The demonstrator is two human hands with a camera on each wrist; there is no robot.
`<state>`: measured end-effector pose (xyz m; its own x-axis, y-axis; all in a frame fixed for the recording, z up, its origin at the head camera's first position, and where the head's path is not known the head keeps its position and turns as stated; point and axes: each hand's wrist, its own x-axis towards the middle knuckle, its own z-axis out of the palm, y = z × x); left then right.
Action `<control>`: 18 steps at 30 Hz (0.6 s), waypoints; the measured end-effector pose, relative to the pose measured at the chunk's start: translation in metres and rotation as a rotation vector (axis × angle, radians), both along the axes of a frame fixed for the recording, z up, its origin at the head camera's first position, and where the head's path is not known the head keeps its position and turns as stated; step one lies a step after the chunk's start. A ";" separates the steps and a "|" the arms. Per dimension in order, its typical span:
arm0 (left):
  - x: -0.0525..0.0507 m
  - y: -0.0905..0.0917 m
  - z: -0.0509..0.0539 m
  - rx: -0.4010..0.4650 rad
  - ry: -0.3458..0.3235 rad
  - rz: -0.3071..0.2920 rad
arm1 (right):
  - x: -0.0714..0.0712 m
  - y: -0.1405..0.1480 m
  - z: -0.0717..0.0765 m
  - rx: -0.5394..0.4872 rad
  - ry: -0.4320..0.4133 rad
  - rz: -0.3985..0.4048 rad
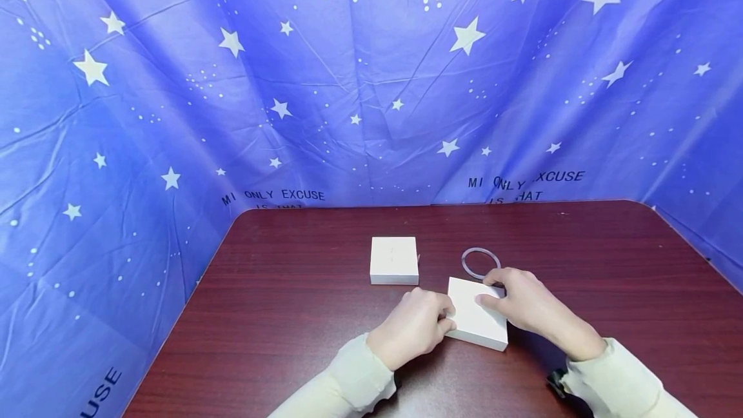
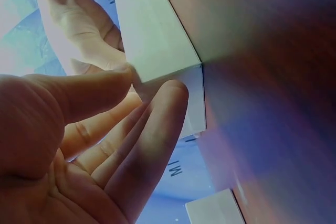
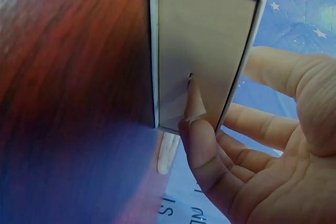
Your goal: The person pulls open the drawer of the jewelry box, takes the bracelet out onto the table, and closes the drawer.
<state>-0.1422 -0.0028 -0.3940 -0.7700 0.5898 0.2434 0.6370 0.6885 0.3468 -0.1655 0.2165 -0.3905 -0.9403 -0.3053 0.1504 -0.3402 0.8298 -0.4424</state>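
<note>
Though hidden at far-right corner, white box [image 1: 473, 321] in pinching fingers [image 1: 504, 275] of left hand [image 1: 411, 326] and right hand [image 1: 529, 302]

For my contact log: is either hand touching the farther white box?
No, the left hand and right hand both hold the nearer white box, apart from the farther white box.

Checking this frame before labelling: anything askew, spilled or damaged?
No spill or damage that I can see. The held box, between left hand and right hand, sits askew to the other box, probably just from handling. On the curtain, the right-hand lettering looks broken up, seemingly by a fold.
</note>
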 end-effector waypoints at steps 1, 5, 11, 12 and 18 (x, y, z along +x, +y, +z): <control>0.000 -0.001 0.000 -0.003 0.002 0.003 | 0.000 -0.001 0.000 0.000 0.000 -0.001; 0.001 -0.004 -0.001 -0.008 0.010 0.006 | -0.001 -0.003 0.000 -0.004 0.004 0.004; 0.002 -0.009 -0.002 0.008 0.012 0.007 | -0.001 -0.008 -0.002 -0.012 -0.001 0.008; 0.003 -0.010 -0.002 0.012 0.010 0.008 | -0.001 -0.008 -0.002 -0.013 -0.003 0.012; 0.004 -0.015 -0.003 0.030 0.006 0.002 | 0.000 -0.014 -0.001 -0.021 0.007 0.018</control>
<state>-0.1382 -0.0178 -0.3969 -0.7697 0.5803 0.2662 0.6377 0.6792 0.3634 -0.1658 0.2022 -0.3918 -0.9335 -0.3194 0.1630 -0.3583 0.8140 -0.4571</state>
